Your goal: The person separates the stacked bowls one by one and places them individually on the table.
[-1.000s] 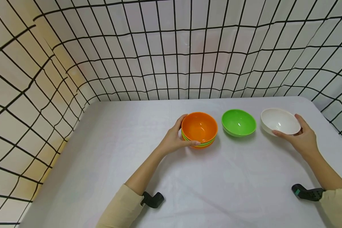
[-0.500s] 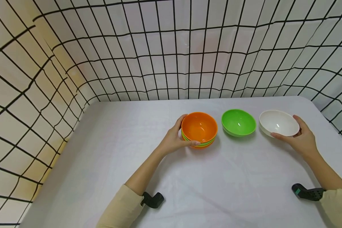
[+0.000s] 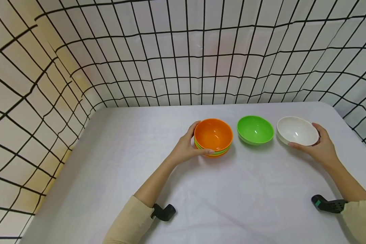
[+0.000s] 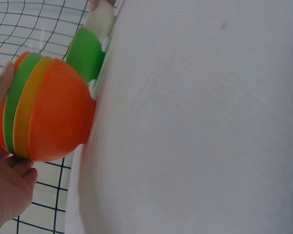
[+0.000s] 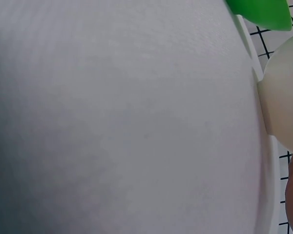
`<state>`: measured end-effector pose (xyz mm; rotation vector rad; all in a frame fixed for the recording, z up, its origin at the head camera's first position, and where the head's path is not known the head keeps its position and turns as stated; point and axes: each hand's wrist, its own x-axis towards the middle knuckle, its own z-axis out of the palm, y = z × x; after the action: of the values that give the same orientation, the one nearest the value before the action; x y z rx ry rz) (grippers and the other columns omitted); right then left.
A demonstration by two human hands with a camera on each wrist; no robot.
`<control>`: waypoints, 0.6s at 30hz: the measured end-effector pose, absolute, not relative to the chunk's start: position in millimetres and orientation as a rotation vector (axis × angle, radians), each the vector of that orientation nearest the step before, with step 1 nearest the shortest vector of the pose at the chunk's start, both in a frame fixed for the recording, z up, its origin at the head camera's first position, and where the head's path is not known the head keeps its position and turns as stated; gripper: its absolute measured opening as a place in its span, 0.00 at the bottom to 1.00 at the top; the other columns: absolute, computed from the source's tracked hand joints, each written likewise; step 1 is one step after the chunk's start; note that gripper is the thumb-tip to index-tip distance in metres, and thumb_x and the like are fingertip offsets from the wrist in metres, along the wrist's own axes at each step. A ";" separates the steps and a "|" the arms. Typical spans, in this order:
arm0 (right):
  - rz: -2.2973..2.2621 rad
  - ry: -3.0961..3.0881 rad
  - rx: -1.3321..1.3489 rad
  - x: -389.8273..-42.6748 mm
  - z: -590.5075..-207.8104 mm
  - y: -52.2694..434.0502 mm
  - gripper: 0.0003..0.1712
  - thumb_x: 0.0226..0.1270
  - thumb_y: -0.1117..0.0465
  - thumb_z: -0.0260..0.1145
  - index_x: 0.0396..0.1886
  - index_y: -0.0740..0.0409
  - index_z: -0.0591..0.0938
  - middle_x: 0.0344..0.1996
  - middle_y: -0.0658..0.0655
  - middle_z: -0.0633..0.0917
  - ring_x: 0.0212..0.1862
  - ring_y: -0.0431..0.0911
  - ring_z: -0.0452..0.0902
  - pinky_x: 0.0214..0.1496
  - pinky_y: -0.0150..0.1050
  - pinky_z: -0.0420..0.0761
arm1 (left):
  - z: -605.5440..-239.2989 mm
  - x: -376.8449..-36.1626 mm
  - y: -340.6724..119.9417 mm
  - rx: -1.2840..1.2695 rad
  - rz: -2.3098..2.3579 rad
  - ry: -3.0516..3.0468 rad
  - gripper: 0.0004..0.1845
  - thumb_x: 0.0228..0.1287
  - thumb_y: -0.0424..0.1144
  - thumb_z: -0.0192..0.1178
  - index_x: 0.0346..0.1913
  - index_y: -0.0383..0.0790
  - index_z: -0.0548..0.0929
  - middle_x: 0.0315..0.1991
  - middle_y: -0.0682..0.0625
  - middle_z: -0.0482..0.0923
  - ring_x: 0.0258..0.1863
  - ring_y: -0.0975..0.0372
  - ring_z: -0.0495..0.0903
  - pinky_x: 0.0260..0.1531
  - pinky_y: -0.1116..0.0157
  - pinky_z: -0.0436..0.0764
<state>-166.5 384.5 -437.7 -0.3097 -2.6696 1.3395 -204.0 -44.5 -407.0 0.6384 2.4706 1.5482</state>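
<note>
A stack of bowls with an orange bowl on top stands mid-table; green and yellow rims show beneath it in the left wrist view, stack. My left hand grips the stack's left and near side, thumb along the front rim. A single green bowl sits to its right, untouched. My right hand holds the white bowl by its right and near rim, the bowl level on the cloth. In the right wrist view the white bowl fills the right edge.
A white cloth covers the table. Black-grid netting walls in the back and both sides. Dark wrist-camera mounts show at my left sleeve and right sleeve. The green bowl stands close beside the white one.
The white bowl has come down from a tilt to level and shifted slightly left with my right hand. The left hand and the stack have stayed put.
</note>
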 end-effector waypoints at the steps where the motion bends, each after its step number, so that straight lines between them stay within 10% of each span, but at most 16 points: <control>1: 1.336 -2.671 -0.312 -166.6 -437.4 384.8 0.58 0.55 0.54 0.70 0.74 0.49 0.40 0.72 0.63 0.47 0.71 0.56 0.44 0.71 0.47 0.53 | -406.8 -204.4 -44.2 0.640 1.547 2.471 0.52 0.42 0.49 0.74 0.69 0.58 0.52 0.65 0.58 0.64 0.65 0.62 0.62 0.63 0.51 0.64; 13: 1.331 -2.735 -0.245 -164.9 -430.3 385.3 0.59 0.60 0.52 0.65 0.71 0.61 0.31 0.70 0.71 0.38 0.69 0.67 0.35 0.66 0.63 0.43 | -406.9 -203.2 -43.4 0.627 1.538 2.476 0.53 0.42 0.51 0.74 0.70 0.58 0.52 0.65 0.59 0.63 0.65 0.62 0.62 0.63 0.51 0.63; 18: 1.404 -2.596 -0.245 -160.0 -420.7 380.3 0.51 0.65 0.54 0.61 0.73 0.55 0.36 0.73 0.60 0.38 0.73 0.48 0.33 0.71 0.33 0.42 | -406.9 -202.7 -44.7 0.636 1.550 2.477 0.52 0.41 0.50 0.74 0.69 0.59 0.53 0.65 0.59 0.64 0.65 0.62 0.62 0.63 0.51 0.63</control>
<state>-160.0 380.3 -420.7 -0.2454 -2.5962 1.4044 -202.7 -44.7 -406.9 0.6356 2.4773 1.5497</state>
